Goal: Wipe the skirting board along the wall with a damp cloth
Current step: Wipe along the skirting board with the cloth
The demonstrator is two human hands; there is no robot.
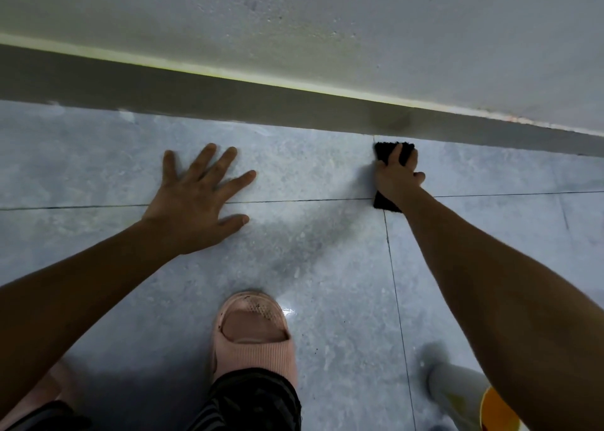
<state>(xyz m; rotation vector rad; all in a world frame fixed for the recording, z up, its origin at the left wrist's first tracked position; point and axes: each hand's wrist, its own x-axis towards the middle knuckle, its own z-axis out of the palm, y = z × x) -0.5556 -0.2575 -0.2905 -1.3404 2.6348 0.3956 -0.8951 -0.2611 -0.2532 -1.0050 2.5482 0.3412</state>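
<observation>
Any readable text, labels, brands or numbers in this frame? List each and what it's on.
None readable.
Pink slipper: no visible logo or print.
Black cloth in the right hand: no tag showing.
Bottle at lower right: orange patch, mostly hidden by the arm, no lettering legible.
Skirting board and wall: unmarked.

The pale grey tiled floor (310, 175) runs up to the dark skirting board (228, 97). Flat on it lies the left hand (199, 198), fingers spread; a pink slipper (253, 329) and a black cloth (387, 203) also rest there.
</observation>
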